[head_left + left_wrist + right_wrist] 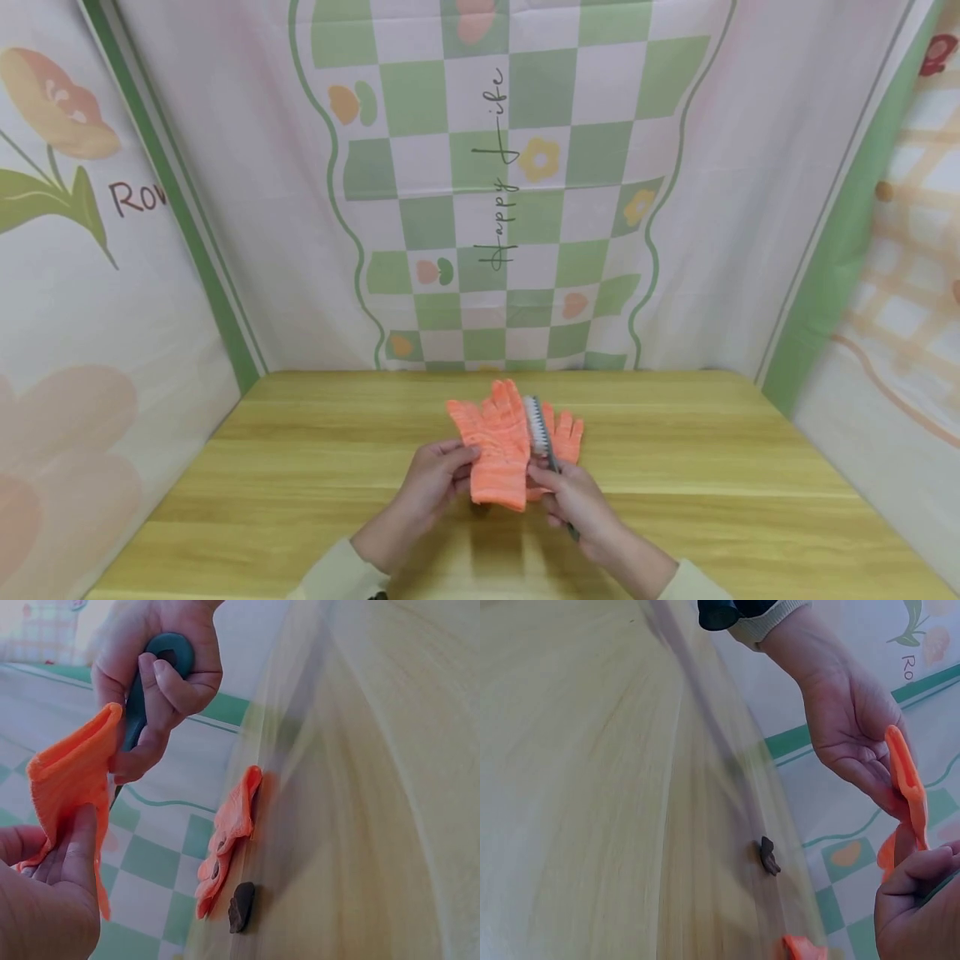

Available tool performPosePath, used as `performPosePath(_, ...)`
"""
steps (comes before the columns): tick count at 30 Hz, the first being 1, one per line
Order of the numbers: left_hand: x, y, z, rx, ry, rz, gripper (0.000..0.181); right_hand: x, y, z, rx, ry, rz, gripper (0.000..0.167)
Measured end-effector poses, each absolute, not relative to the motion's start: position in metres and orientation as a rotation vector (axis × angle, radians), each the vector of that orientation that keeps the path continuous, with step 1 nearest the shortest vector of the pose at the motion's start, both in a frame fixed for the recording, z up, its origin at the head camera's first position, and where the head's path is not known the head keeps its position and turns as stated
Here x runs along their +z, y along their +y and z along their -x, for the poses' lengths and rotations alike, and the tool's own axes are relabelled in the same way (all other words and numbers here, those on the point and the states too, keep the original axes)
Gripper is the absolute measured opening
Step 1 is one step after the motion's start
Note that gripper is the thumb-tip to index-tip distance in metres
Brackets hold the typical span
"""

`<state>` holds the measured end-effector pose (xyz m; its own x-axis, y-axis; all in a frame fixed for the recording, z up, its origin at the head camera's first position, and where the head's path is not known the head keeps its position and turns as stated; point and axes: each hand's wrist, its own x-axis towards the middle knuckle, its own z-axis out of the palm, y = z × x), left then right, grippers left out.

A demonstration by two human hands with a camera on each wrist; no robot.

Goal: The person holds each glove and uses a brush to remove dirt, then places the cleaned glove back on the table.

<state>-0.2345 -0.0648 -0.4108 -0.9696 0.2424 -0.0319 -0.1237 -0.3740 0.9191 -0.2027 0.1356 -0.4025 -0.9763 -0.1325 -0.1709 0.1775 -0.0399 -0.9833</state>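
Observation:
An orange knit glove (497, 450) is held up above the table, cuff toward me and fingers pointing away. My left hand (438, 475) pinches its left side, thumb on the near face and fingers behind. In my right hand (577, 500) is a scrub brush (537, 425) with white bristles and a dark green handle, its bristles facing the glove's right edge. The right thumb and fingertips meet that edge near the cuff; whether they pinch it I cannot tell. A second orange glove (567, 437) lies on the table behind the brush, partly hidden, with dark spots in the left wrist view.
A small dark brown lump (241, 907) lies on the wooden table (337, 433) near the second glove. The right wrist view shows the same lump (768, 856). Behind the table hangs a green-and-white checked curtain (480, 208), with printed cloths at both sides.

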Motion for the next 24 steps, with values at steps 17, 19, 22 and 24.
performPosePath(17,-0.414,-0.070,0.240,2.428,1.695,-0.197,0.032,-0.392,0.154,0.200,-1.979,2.388,0.061,0.037)
performPosePath(19,-0.415,-0.070,0.240,2.424,1.700,-0.195,0.032,-0.393,0.154,0.197,-1.914,2.486,0.146,0.036)
performPosePath(22,-0.415,-0.071,0.241,2.412,1.720,-0.194,0.031,-0.396,0.153,0.194,-1.806,2.613,0.270,0.033)
performPosePath(24,-0.415,-0.071,0.241,2.401,1.745,-0.188,0.031,-0.399,0.152,0.192,-1.724,2.692,0.341,0.031)
